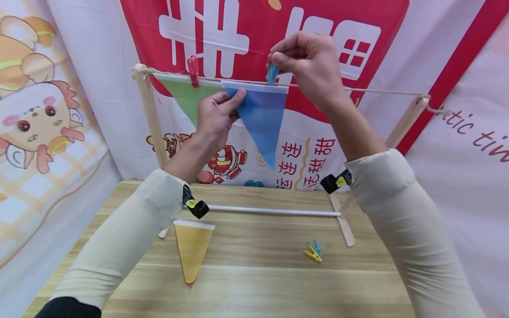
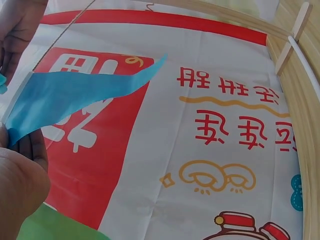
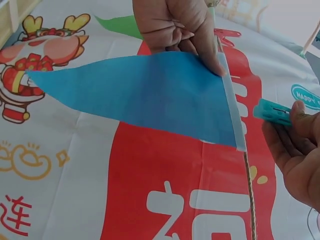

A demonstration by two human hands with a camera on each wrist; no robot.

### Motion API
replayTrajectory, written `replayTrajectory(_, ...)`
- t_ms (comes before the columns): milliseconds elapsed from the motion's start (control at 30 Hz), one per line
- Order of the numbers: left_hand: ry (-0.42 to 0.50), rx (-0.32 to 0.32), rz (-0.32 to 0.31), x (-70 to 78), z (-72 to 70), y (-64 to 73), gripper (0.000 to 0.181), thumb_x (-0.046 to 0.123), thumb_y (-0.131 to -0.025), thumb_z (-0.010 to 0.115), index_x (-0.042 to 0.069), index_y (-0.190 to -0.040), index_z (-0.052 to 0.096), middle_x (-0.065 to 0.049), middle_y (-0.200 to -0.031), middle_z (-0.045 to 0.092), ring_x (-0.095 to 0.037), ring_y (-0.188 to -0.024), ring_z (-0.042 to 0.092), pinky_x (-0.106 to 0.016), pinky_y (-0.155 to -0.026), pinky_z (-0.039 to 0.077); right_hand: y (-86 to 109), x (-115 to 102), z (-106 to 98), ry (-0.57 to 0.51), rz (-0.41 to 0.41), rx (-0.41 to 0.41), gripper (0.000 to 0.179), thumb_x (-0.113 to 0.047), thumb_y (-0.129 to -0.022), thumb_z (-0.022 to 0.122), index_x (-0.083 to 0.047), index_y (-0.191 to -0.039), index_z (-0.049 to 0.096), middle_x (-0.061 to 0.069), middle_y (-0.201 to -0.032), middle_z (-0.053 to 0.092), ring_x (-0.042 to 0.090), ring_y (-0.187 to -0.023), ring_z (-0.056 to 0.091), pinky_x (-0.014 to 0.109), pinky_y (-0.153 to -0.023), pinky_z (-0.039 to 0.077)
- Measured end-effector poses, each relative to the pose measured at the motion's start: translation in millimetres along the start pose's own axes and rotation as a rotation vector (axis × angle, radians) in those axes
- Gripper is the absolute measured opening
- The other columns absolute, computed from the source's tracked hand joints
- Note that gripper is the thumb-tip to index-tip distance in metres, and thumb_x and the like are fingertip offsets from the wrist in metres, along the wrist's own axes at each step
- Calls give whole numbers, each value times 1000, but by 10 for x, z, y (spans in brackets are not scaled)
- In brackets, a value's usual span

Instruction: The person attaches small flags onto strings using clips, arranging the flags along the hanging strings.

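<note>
Against a twine line (image 1: pixel 377 91) strung between two wooden posts, my left hand (image 1: pixel 218 112) pinches a blue triangular pennant (image 1: pixel 264 117) near its upper left corner. The pennant's white top strip lies along the twine and its tip hangs down. Just above that strip, my right hand (image 1: pixel 314 64) pinches a light blue clothespin (image 1: pixel 272 73) between thumb and fingers. In the right wrist view the clothespin (image 3: pixel 274 111) is apart from the pennant. To the left a green pennant (image 1: pixel 184 95) hangs, with a red clothespin (image 1: pixel 193 71) on its top edge.
A yellow pennant (image 1: pixel 193 249) lies on the wooden table (image 1: pixel 254 287). Near the right post's foot lie a yellow clothespin (image 1: pixel 313 254) and a blue clothespin (image 1: pixel 317 247). A white rod (image 1: pixel 274 211) runs low between the posts. Behind hangs a printed red and white cloth (image 1: pixel 262 39).
</note>
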State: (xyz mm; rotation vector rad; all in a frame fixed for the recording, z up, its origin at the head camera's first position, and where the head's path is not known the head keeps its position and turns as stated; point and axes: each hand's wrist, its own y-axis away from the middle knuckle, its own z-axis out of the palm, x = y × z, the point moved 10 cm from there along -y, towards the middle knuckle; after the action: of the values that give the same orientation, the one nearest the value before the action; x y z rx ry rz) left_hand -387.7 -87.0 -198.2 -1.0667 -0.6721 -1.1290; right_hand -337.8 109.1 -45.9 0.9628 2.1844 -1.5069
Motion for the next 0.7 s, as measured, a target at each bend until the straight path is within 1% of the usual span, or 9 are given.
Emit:
replayTrajectory(133, -3, 7, -4, -4, -7, -18, 41, 23, -106, 80, 9, -144, 77, -10, -148, 77, -36, -139, 74, -53, -121, 57, -55, 13, 38, 18, 2, 39, 22, -18, -108, 77, -2, -121, 84, 14, -119, 85, 18, -107, 83, 27, -108, 65)
replayTrajectory(233, 5, 9, -9, -12, -15, -22, 41, 22, -106, 79, 10, -145, 77, -9, -148, 77, -36, -139, 74, -53, -122, 57, -101, 44, 98, 43, 15, 41, 24, -19, -109, 76, -2, -124, 84, 14, -121, 85, 18, -109, 82, 26, -108, 65)
replayTrajectory(367, 13, 2, -7, -17, -13, -26, 41, 21, -106, 79, 9, -145, 77, -10, -148, 77, -36, -138, 74, -51, -122, 58, -146, 98, 183, 71, 49, 22, 25, -21, -109, 75, -5, -126, 84, 13, -122, 85, 17, -110, 82, 25, -107, 65)
replayTrajectory(500, 14, 0, -10, -34, -11, -31, 40, 21, -106, 79, 10, -145, 77, -9, -148, 77, -35, -138, 75, -49, -121, 58, -159, 143, 234, 85, 81, 4, 25, -23, -109, 74, -6, -125, 85, 12, -121, 85, 17, -109, 82, 25, -105, 65)
replayTrajectory(700, 25, 3, -9, -38, -7, -31, 40, 21, -107, 78, 10, -145, 77, -9, -148, 77, -34, -139, 74, -48, -123, 57, -171, 168, 339, 135, 96, -54, 26, -23, -110, 73, -7, -126, 85, 11, -120, 85, 16, -109, 82, 25, -105, 65)
